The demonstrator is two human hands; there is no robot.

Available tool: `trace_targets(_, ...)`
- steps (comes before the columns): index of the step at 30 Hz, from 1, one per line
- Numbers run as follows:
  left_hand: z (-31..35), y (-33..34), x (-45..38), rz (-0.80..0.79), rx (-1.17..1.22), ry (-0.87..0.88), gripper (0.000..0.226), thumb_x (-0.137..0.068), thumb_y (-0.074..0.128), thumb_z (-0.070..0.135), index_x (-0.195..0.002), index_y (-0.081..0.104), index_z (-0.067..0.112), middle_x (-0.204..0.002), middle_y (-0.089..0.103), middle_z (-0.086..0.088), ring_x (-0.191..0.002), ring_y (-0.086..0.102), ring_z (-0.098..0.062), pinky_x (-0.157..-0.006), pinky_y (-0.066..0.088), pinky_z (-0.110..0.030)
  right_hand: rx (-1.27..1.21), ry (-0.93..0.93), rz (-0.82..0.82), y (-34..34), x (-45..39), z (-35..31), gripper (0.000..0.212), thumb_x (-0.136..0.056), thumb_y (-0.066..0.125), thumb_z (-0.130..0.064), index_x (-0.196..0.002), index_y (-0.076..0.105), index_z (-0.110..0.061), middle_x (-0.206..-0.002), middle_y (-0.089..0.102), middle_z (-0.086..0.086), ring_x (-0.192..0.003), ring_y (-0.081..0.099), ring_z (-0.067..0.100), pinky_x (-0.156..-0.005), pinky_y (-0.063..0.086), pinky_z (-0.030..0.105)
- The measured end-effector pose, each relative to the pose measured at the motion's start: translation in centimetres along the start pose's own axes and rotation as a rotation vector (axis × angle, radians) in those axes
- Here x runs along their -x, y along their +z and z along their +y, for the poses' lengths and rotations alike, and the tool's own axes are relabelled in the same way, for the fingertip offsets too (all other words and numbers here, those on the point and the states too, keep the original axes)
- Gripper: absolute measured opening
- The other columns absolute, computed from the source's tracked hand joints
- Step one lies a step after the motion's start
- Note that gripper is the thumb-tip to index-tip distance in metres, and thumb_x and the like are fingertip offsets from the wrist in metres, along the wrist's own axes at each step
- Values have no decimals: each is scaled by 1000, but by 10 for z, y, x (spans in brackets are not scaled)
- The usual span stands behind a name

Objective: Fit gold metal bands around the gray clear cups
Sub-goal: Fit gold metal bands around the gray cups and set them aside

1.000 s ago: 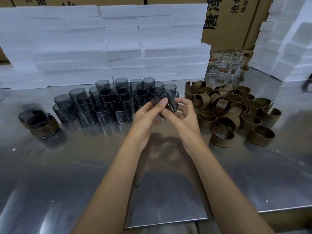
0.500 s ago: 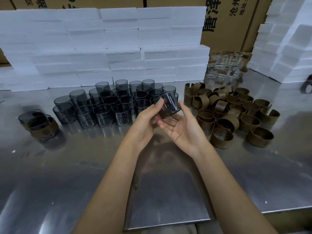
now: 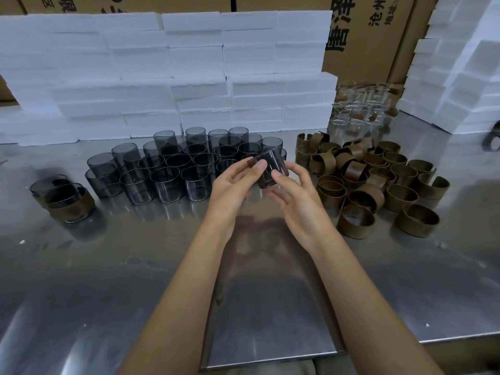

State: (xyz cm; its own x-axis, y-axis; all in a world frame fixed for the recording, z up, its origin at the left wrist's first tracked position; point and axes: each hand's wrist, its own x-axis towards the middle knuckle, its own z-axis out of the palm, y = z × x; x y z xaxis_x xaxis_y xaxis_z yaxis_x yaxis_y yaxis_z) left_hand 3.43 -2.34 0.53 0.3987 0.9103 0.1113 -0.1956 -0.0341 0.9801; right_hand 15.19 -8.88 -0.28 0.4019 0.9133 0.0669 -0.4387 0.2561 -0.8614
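Head camera looks down on two bare forearms reaching over a shiny steel desk [image 3: 270, 307]. Between the two hands, held above the desk, is a gray clear cup [image 3: 272, 169], tilted on its side with one end pointing away and to the right. The left hand [image 3: 232, 185] has its grip pinched on the cup: the thumb presses the near side of the wall and the fingers curl behind it. A brown-gold edge [image 3: 250, 162] shows at the cup's left end just above that thumb, but whether it is a band on the cup I cannot tell. The right hand [image 3: 295, 201] touches the cup with its thumb tip, while its other fingers are spread and relaxed under and beside the cup, palm turned up.

Left of and behind the left hand stands a dense cluster of bare gray cups [image 3: 176, 166], upright and touching one another. Well to the left of that cluster sit two cups already wearing gold bands [image 3: 67, 201]. Just right of the right hand lies a loose pile of gold metal bands [image 3: 378, 182], some upright, some leaning on each other. Beyond the pile is a group of colourless glass cups [image 3: 362, 109]. Stacked white foam blocks [image 3: 167, 77] line the back of the desk, with cardboard boxes [image 3: 373, 31] behind them.
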Motion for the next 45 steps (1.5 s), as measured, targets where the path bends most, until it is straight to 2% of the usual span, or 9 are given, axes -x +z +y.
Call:
trace_targets(5, -3, -1, -2, -3, -14, 40, 60, -77, 83, 30, -133, 62, 21, -116, 76, 9, -112, 68, -5, -96, 49, -28, -159, 65, -17, -2, -2, 1, 48, -97, 58, 2, -142, 50, -12, -137, 63, 20, -128, 61, 33, -112, 46, 41)
trace_targets(10, -7, 4, -3, -67, -156, 279, 64, -78, 82, 5, -132, 53, 24, -132, 69, 3, -122, 65, -22, -106, 49, -47, -309, 217, -40, -7, -4, -2, 44, -106, 49, -32, -139, 56, -4, -131, 68, 18, -124, 65, 30, -107, 51, 38)
trace_targets(13, -6, 7, -2, -112, -219, 327, 64, -79, 83, 8, -133, 53, 25, -131, 69, 6, -126, 62, -14, -109, 46, -42, -343, 184, -24, -7, -6, -2, 40, -107, 46, -33, -130, 60, -4, -123, 71, 19, -114, 70, 30, -95, 59, 35)
trace_targets(19, -3, 8, -1, -48, -242, 363, 57, -76, 87, 10, -123, 57, 21, -125, 67, 3, -124, 60, -11, -108, 47, -39, -306, 174, -25, -9, -6, -1, 36, -104, 51, -30, -125, 64, -3, -139, 61, 22, -133, 57, 33, -111, 47, 40)
trace_targets(24, 0, 9, 2, 63, -218, 362, 57, -67, 93, 29, -108, 53, 26, -114, 66, -2, -109, 66, -16, -97, 54, -33, -200, 172, -99, -6, -3, 1, 24, -107, 44, -21, -118, 59, -6, -123, 63, 17, -119, 59, 29, -112, 46, 42)
trace_targets(28, 5, 10, 4, 182, -183, 345, 42, -75, 91, 28, -95, 54, 24, -101, 69, 0, -95, 66, -9, -84, 53, -22, -112, 171, -123, -3, -2, 4, 46, -108, 41, -20, -146, 42, 7, -148, 50, 27, -137, 51, 38, -120, 36, 48)
trace_targets(32, 9, 7, 4, 223, -181, 368, 17, -95, 73, 25, -87, 58, 19, -93, 69, 5, -89, 65, -5, -84, 50, -19, -152, 181, -126, -3, -2, 4, 47, -107, 45, -21, -147, 44, 4, -143, 57, 24, -127, 61, 32, -115, 44, 43)
trace_targets(37, 6, 7, 2, 147, -211, 378, 7, -103, 57, 9, -104, 64, 7, -103, 71, -1, -96, 66, -4, -90, 51, -18, -291, 178, -108, -7, -4, 3, 34, -104, 50, -24, -128, 61, -1, -128, 68, 20, -121, 66, 31, -98, 57, 34)
trace_targets(45, 2, 13, 3, -78, -228, 300, 39, -102, 51, -5, -138, 57, 8, -128, 64, 7, -115, 59, 12, -93, 44, -9, -433, 156, -42, -11, -6, 0, 34, -108, 47, -24, -106, 74, -3, -110, 76, 18, -100, 76, 25, -92, 60, 34)
